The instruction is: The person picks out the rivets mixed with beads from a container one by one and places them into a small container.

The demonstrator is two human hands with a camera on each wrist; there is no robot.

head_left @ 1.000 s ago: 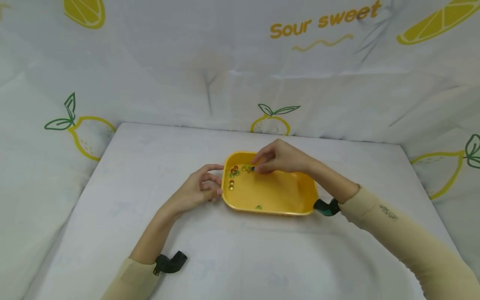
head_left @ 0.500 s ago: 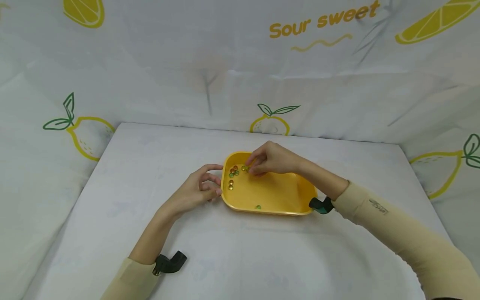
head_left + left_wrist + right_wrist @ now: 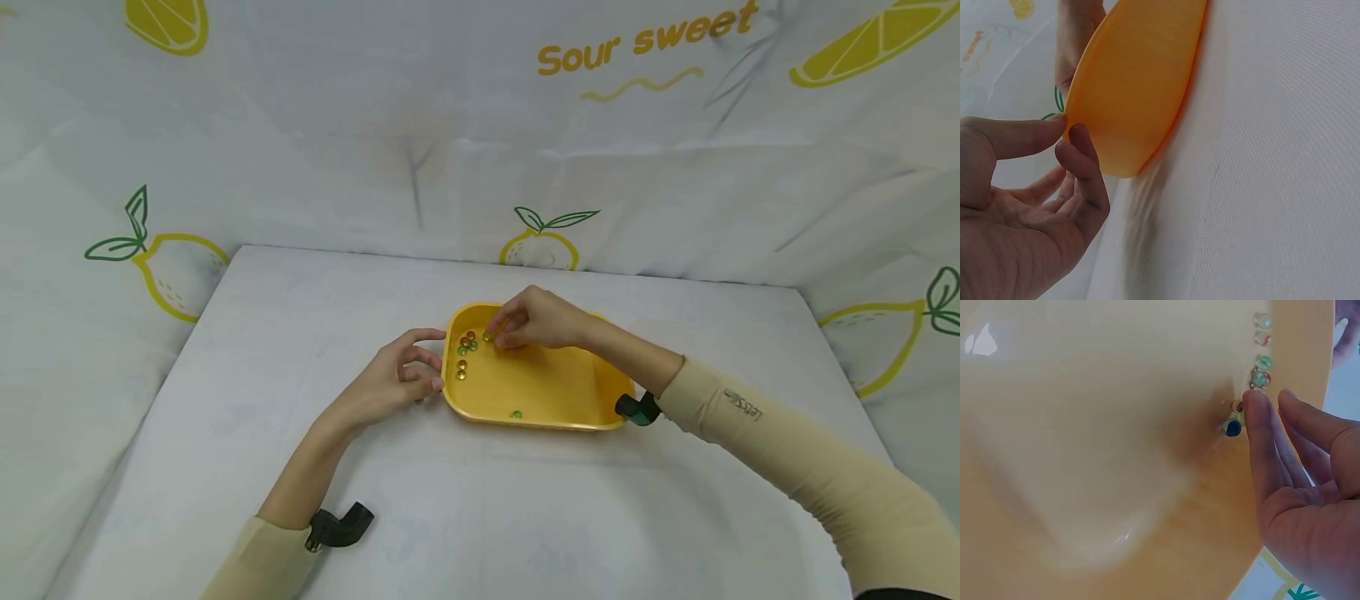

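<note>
A yellow plastic tray (image 3: pixel 547 387) lies on the table with several glass marbles (image 3: pixel 468 340) near its left end. My left hand (image 3: pixel 393 375) touches the tray's left side, fingertips and thumb tip against the rim, as the left wrist view also shows. Inside the tray is my right hand (image 3: pixel 543 319), its fingertips down by a yellow-green marble (image 3: pixel 488 337). In the right wrist view its fingers are mostly straight, thumb apart. A dark blue marble (image 3: pixel 1232 428) and an orange one (image 3: pixel 1237 406) lie against those fingers, which partly hide others.
A lone green marble (image 3: pixel 517 414) lies at the tray's front wall. Two amber marbles (image 3: pixel 462 369) sit near the left wall. The white-covered table (image 3: pixel 480 517) spreads around the tray, and a lemon-print cloth (image 3: pixel 337 150) hangs behind.
My right hand has slid left inside the tray toward the marbles. The dark blue marble, visible earlier in the head view, is now hidden there by the hand. My left hand has stayed in place.
</note>
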